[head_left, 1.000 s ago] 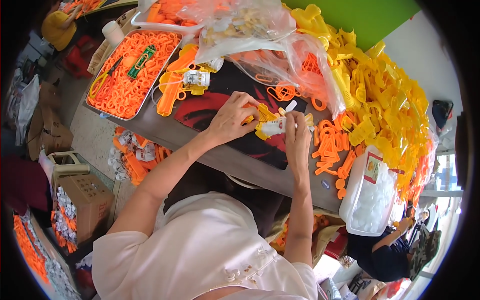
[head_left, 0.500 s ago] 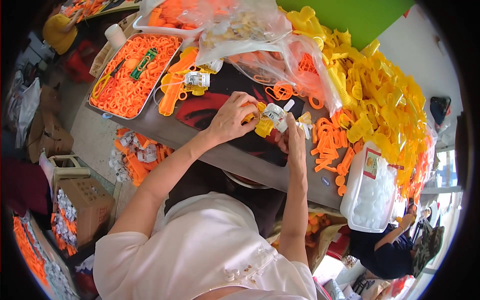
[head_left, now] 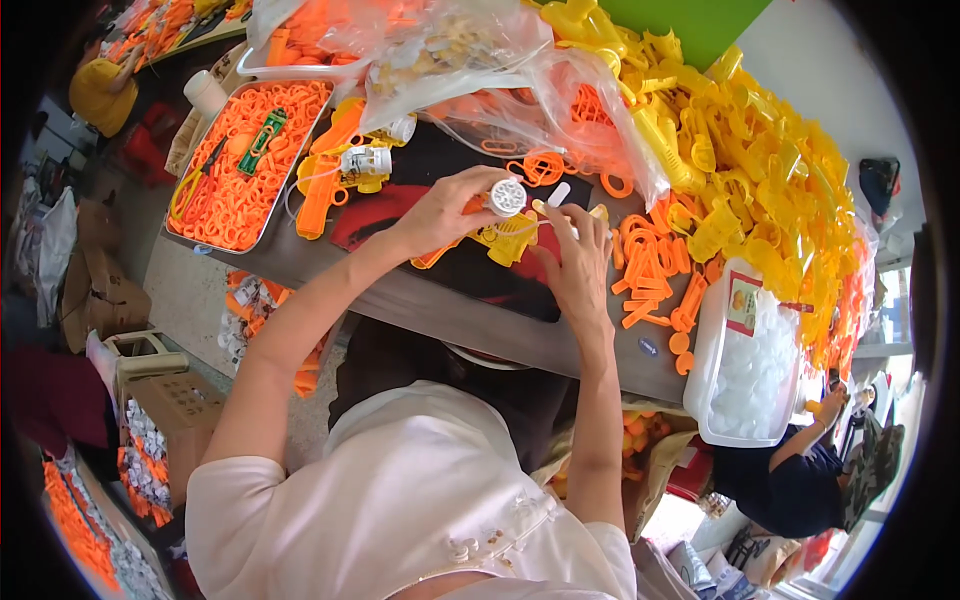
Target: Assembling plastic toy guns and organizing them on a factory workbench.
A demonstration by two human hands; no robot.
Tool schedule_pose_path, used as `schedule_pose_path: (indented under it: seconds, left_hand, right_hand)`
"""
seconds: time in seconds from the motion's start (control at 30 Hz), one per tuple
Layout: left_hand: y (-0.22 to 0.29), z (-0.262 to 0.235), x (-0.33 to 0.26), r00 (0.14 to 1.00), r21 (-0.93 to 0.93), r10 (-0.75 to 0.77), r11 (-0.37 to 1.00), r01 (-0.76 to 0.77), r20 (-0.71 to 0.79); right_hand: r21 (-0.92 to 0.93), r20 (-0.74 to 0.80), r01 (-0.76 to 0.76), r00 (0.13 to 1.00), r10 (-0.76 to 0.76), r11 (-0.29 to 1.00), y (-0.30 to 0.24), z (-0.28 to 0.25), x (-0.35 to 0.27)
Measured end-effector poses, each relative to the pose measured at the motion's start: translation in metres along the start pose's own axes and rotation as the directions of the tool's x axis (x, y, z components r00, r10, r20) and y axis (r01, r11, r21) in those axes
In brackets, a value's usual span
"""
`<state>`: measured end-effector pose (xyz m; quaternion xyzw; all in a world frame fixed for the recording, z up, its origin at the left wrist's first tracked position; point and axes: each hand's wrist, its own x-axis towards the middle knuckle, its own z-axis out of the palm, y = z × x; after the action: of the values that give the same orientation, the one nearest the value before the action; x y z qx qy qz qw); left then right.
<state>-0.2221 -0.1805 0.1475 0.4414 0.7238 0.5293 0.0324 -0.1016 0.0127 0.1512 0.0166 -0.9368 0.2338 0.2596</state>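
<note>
My left hand [head_left: 462, 212] is closed round a white cylindrical part [head_left: 507, 198], its round patterned end turned up, with some orange showing between the fingers. Below it, over the dark mat, lies a translucent yellow toy housing [head_left: 508, 241], partly covered by my hands. An orange piece [head_left: 436, 253] sticks out at its left. My right hand [head_left: 577, 255] is just right of the housing, thumb and forefinger apart, its fingertips close to the white part. A thin pale wire seems to run between the hands. Left of them rests an orange and yellow toy gun [head_left: 322, 185] with a white motor-like unit [head_left: 365, 160].
A metal tray [head_left: 272, 226] of orange rings holds scissors [head_left: 190, 190] and a green tool [head_left: 262, 140]. Plastic bags [head_left: 460, 60] and heaped yellow shells [head_left: 760, 180] line the back. Orange parts [head_left: 648, 275] and a white tub [head_left: 712, 400] stand right. Other people work nearby.
The white part has turned its round end upward in my left hand. My right hand has come off it and its fingers have spread. The whole view has shifted slightly.
</note>
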Motion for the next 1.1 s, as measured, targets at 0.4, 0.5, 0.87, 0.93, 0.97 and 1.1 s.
schedule_pose_path:
  seconds: [0.4, 0.5, 0.87, 0.93, 0.97, 1.1]
  left_hand:
    - [-0.03, 0.007, -0.011, 0.986, 0.246, 0.072, 0.963, -0.108, 0.15]
    - [-0.032, 0.012, -0.009, 0.987, 0.253, 0.112, 0.957, -0.139, 0.118]
    - [-0.027, 0.015, -0.007, 0.988, 0.245, 0.147, 0.957, -0.154, 0.048]
    - [-0.026, 0.016, -0.009, 0.987, 0.254, 0.157, 0.954, -0.159, 0.028]
    - [-0.025, 0.016, -0.008, 0.984, 0.258, 0.177, 0.95, -0.175, 0.017]
    - [-0.024, 0.014, -0.009, 0.987, 0.274, 0.16, 0.948, -0.16, 0.022]
  right_hand:
    - [0.048, 0.289, 0.253, 0.922, -0.256, 0.966, -0.031, -0.024, -0.026]
    - [0.424, 0.442, 0.156, 0.824, -0.354, 0.892, -0.056, -0.021, -0.044]
    - [0.065, 0.111, 0.009, 0.994, -0.016, 0.998, -0.034, 0.04, -0.016]
    - [0.024, 0.099, 0.028, 0.995, -0.031, 0.999, -0.031, 0.038, -0.017]
    - [0.04, 0.083, 0.007, 0.996, -0.011, 0.999, -0.03, 0.038, -0.016]
    - [-0.004, 0.057, -0.004, 0.998, 0.004, 1.0, -0.032, 0.042, -0.013]
